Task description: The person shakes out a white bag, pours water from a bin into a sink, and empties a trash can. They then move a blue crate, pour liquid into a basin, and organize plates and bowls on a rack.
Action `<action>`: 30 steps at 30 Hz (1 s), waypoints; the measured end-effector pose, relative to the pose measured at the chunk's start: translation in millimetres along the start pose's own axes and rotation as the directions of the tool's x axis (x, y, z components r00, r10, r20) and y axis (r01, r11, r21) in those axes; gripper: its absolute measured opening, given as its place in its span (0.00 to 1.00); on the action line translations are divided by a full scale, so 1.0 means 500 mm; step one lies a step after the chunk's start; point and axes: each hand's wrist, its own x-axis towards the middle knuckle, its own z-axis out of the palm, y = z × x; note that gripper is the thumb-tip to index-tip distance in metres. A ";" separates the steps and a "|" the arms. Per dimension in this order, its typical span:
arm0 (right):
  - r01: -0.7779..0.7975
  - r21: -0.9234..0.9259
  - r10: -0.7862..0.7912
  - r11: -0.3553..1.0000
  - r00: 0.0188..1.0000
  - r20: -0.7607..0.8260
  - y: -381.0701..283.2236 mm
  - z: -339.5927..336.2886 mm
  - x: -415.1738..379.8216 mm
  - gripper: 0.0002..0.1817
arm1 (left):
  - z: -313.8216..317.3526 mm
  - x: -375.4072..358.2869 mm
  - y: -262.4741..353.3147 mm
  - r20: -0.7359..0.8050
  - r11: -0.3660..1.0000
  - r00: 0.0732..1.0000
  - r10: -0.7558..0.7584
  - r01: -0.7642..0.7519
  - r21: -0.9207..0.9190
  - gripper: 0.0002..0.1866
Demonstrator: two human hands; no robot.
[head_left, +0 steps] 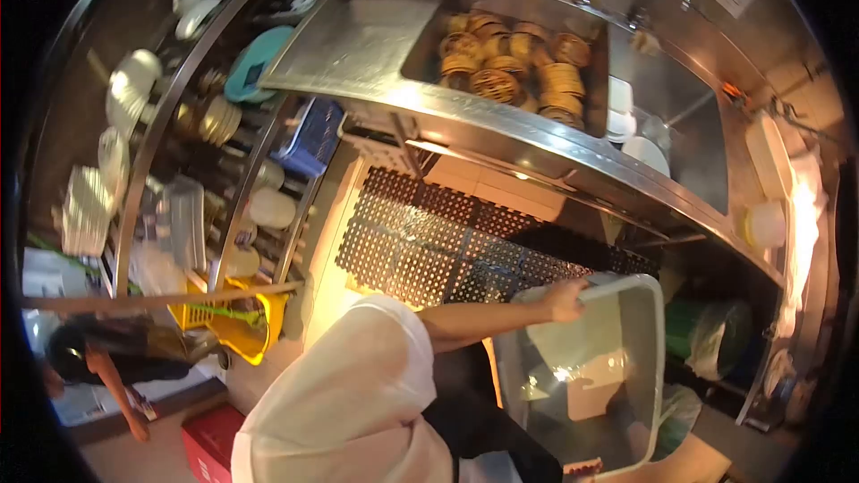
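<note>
Left hand (565, 297) grips the rim of the translucent grey plastic tub (649, 340), held above the floor beside the steel sink, bamboo steamers (514, 67) unloaded; right hand's grip indiscernible.

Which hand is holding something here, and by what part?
One hand grips a grey plastic tub by its top rim at a corner. Whether it is the left or right, and where the other hand is, cannot be told.

Floor (331, 286) under black perforated mats (429, 246).
</note>
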 end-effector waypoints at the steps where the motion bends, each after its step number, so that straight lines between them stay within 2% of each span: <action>1: -0.024 -0.029 0.027 0.999 0.994 0.107 0.009 0.000 0.026 0.09 | -0.035 -0.029 -0.043 -0.051 0.998 0.996 -0.069 0.069 -0.005 0.24; 3: -0.088 -0.040 0.096 0.995 0.938 0.333 0.053 -0.008 0.109 0.11 | -0.122 -0.107 -0.123 -0.157 0.972 0.961 -0.226 0.233 0.026 0.26; 4: -0.163 -0.029 0.164 0.986 0.927 0.338 0.081 0.005 0.147 0.12 | -0.163 -0.158 -0.156 -0.206 0.942 0.926 -0.316 0.333 0.052 0.26; 5: -0.238 -0.019 0.230 0.971 0.912 0.341 0.110 0.015 0.188 0.13 | -0.183 -0.201 -0.226 -0.329 0.925 0.893 -0.308 0.362 0.116 0.26; 6: -0.142 -0.159 0.184 0.977 0.938 0.294 0.123 0.065 0.184 0.13 | -0.234 -0.258 -0.238 -0.310 0.893 0.849 -0.428 0.450 -0.001 0.26; 7: -0.050 -0.300 0.128 0.953 0.961 0.247 0.120 0.163 0.144 0.14 | -0.279 -0.312 -0.269 -0.287 0.850 0.818 -0.498 0.526 0.024 0.30; 8: -0.016 -0.318 0.126 0.948 0.936 0.329 0.106 0.257 0.084 0.13 | -0.309 -0.376 -0.290 -0.442 0.883 0.797 -0.411 0.469 0.026 0.28; 9: 0.016 -0.326 0.126 0.945 0.904 0.409 0.102 0.335 0.034 0.13 | -0.340 -0.439 -0.306 -0.398 0.800 0.719 -0.569 0.597 -0.064 0.27; 10: -0.053 -0.271 0.210 0.961 0.777 0.593 0.118 0.366 0.024 0.13 | -0.380 -0.514 -0.280 -0.459 0.808 0.679 -0.573 0.563 -0.175 0.28; 11: -0.051 -0.329 0.285 0.943 0.631 0.721 0.160 0.380 0.060 0.13 | -0.388 -0.578 -0.350 -0.517 0.723 0.564 -0.644 0.670 -0.169 0.31; 12: -0.048 -0.327 0.219 0.944 0.831 0.511 0.201 0.430 0.037 0.16 | -0.430 -0.639 -0.282 -0.579 0.609 0.510 -0.636 0.793 0.030 0.28; 13: -0.074 -0.562 0.358 0.824 0.836 0.415 0.226 0.458 0.027 0.20 | -0.443 -0.690 -0.284 -0.524 0.639 0.493 -0.695 0.758 -0.133 0.25; 15: 0.085 -0.634 0.305 0.769 0.822 0.481 0.256 0.533 -0.041 0.25 | -0.470 -0.784 -0.293 -0.402 0.600 0.449 -0.798 0.656 -0.458 0.19; 16: 0.140 -0.664 0.307 0.735 0.804 0.510 0.265 0.565 -0.078 0.27 | -0.473 -0.864 -0.397 -0.493 0.664 0.446 -0.747 0.539 -0.519 0.16; 17: 0.183 -0.685 0.317 0.705 0.783 0.535 0.267 0.597 -0.114 0.30 | -0.472 -0.901 -0.429 -0.618 0.731 0.392 -0.681 0.400 -0.552 0.16; 19: 0.222 -0.714 0.354 0.664 0.748 0.562 0.247 0.659 -0.191 0.35 | -0.506 -0.980 -0.499 -0.630 0.641 0.238 -0.740 0.536 -0.550 0.15; 20: 0.226 -0.733 0.366 0.641 0.750 0.551 0.227 0.687 -0.230 0.38 | -0.507 -0.997 -0.490 -0.640 0.643 0.207 -0.740 0.496 -0.583 0.15; 21: 0.327 -0.716 0.178 0.617 0.828 0.532 0.300 0.696 -0.217 0.34 | -0.507 -1.015 -0.478 -0.649 0.646 0.177 -0.740 0.454 -0.613 0.16; 22: 0.415 -0.718 -0.016 0.559 0.871 0.491 0.371 0.705 -0.206 0.31 | -0.514 -1.046 -0.521 -0.676 0.627 0.097 -0.730 0.488 -0.607 0.16; 23: 0.414 -0.713 -0.034 0.566 0.876 0.482 0.326 0.715 -0.236 0.31 | -0.508 -1.053 -0.509 -0.680 0.650 0.107 -0.726 0.428 -0.628 0.18; 25: 0.359 -0.681 0.257 0.638 0.734 0.628 0.259 0.722 -0.276 0.35 | -0.511 -1.079 -0.520 -0.703 0.694 0.168 -0.691 0.426 -0.581 0.20; 26: 0.422 -0.666 0.163 0.616 0.758 0.631 0.295 0.717 -0.258 0.37 | -0.506 -1.079 -0.514 -0.697 0.687 0.150 -0.701 0.405 -0.604 0.20; 27: 0.409 -0.666 0.155 0.623 0.770 0.619 0.328 0.702 -0.236 0.37 | -0.505 -1.080 -0.510 -0.690 0.677 0.132 -0.712 0.388 -0.625 0.21; 28: 0.382 -0.645 0.157 0.662 0.771 0.618 0.346 0.692 -0.223 0.37 | -0.504 -1.077 -0.507 -0.691 0.683 0.149 -0.708 0.394 -0.615 0.21; 29: 0.355 -0.621 0.159 0.699 0.769 0.619 0.310 0.694 -0.242 0.38 | -0.503 -1.073 -0.508 -0.678 0.689 0.195 -0.708 0.398 -0.605 0.21; 30: 0.318 -0.751 0.214 0.578 0.829 0.516 0.270 0.678 -0.259 0.37 | -0.499 -1.067 -0.512 -0.663 0.694 0.238 -0.710 0.400 -0.599 0.21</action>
